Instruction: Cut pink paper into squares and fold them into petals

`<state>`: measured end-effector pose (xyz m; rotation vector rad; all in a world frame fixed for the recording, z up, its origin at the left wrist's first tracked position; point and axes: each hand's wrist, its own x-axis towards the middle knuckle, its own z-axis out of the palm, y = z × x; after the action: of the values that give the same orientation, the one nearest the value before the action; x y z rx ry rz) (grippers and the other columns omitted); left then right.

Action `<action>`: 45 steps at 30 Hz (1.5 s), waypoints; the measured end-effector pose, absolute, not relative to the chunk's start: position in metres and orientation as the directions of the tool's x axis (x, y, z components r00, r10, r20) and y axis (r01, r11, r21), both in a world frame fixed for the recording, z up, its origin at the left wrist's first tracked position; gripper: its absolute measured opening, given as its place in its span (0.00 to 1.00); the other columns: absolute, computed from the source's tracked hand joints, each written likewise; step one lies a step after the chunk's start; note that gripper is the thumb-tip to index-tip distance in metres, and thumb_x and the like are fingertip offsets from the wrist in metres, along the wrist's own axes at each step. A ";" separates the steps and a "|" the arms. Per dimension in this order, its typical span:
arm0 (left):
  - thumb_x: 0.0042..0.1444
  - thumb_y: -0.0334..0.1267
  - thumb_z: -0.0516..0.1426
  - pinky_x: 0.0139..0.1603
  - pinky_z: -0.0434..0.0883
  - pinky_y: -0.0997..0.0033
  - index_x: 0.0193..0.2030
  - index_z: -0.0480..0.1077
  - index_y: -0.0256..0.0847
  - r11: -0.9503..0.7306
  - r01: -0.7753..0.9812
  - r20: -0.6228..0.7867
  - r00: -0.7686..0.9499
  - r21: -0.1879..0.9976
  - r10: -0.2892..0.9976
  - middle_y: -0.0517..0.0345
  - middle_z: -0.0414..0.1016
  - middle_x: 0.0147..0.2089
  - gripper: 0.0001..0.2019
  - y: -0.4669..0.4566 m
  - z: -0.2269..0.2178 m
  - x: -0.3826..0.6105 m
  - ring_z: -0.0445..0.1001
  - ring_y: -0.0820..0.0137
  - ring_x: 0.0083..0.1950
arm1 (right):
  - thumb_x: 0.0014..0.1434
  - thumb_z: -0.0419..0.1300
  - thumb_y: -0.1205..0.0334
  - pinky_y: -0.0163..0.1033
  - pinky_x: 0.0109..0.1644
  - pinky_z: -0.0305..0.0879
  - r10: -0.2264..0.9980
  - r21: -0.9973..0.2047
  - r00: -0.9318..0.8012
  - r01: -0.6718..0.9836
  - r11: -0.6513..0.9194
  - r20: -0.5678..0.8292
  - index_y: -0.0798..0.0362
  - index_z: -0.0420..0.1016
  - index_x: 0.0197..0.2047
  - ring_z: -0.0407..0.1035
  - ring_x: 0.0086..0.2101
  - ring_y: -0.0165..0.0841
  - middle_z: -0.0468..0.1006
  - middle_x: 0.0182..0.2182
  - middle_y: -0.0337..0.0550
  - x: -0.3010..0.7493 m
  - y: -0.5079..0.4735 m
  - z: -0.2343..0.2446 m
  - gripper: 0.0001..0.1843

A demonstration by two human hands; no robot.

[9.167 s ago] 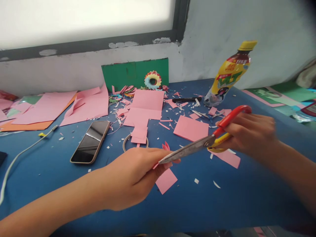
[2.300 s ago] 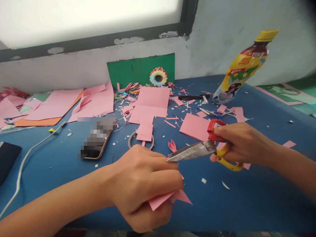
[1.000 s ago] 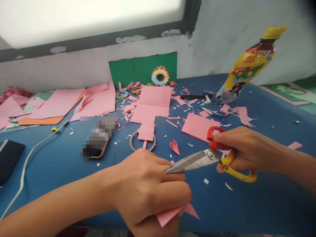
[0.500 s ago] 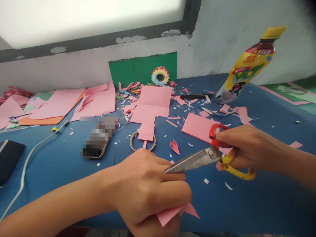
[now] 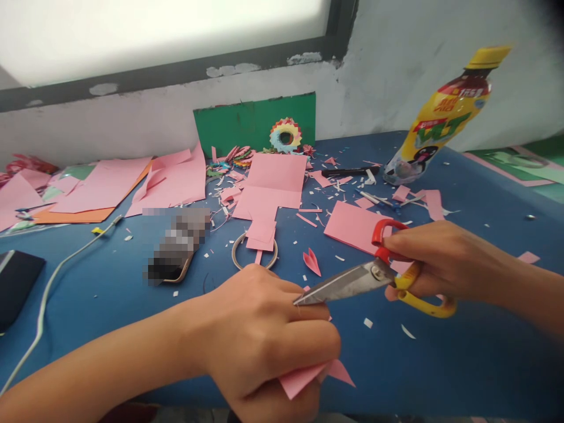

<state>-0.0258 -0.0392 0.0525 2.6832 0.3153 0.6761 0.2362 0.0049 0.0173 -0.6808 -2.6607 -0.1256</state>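
Observation:
Scissors (image 5: 346,284) with one red and one yellow handle loop are in my right hand (image 5: 445,261), its thumb and fingers closed round the loops. Their blades look closed, and the tips lie over the fingers of my left hand (image 5: 268,341). My left hand is closed on a folded piece of pink paper (image 5: 302,379), whose pointed corners stick out below the fingers; the rest of it is hidden. Just beyond the blades lies a small pink folded paper petal (image 5: 312,262). A folded pink sheet (image 5: 355,226) rests behind the scissors.
Blue tabletop (image 5: 145,338) strewn with paper scraps. Behind my left hand are a tape ring (image 5: 235,251) and pink sheets (image 5: 279,176); a phone (image 5: 178,247) and white cable (image 5: 42,305) lie left. A yellow-capped bottle (image 5: 436,123) and black pen (image 5: 350,172) are at the back.
Almost nothing differs. Both hands and the scissors have shifted very slightly; the pink paper stays in my left hand.

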 end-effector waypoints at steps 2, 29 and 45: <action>0.43 0.27 0.46 0.17 0.50 0.70 0.20 0.58 0.40 -0.912 0.130 0.414 0.860 0.389 0.299 0.62 0.59 0.17 0.07 -0.039 0.052 -0.026 0.55 0.74 0.18 | 0.59 0.49 0.48 0.29 0.18 0.50 0.451 -0.019 -0.804 0.482 0.876 0.388 0.51 0.57 0.23 0.52 0.14 0.24 0.60 0.13 0.30 0.237 0.005 0.016 0.19; 0.47 0.28 0.48 0.18 0.47 0.71 0.19 0.60 0.38 -0.973 0.139 0.424 0.882 0.185 0.206 0.63 0.55 0.17 0.08 -0.039 0.051 -0.027 0.50 0.73 0.20 | 0.57 0.45 0.39 0.30 0.16 0.52 0.594 -0.032 -0.724 0.625 0.780 0.350 0.50 0.56 0.33 0.56 0.12 0.27 0.61 0.14 0.29 0.238 0.009 0.008 0.21; 0.41 0.28 0.47 0.19 0.46 0.68 0.20 0.58 0.39 -0.951 0.123 0.452 0.858 0.283 0.245 0.63 0.57 0.19 0.04 -0.037 0.045 -0.030 0.49 0.74 0.20 | 0.57 0.53 0.50 0.29 0.17 0.55 0.514 -0.124 -0.777 0.506 0.854 0.363 0.52 0.61 0.35 0.56 0.14 0.25 0.66 0.18 0.33 0.236 0.005 0.015 0.14</action>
<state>-0.0299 -0.0370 0.0449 2.7884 0.2810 0.7260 0.2359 0.0048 0.0150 -0.7577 -2.6415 0.0276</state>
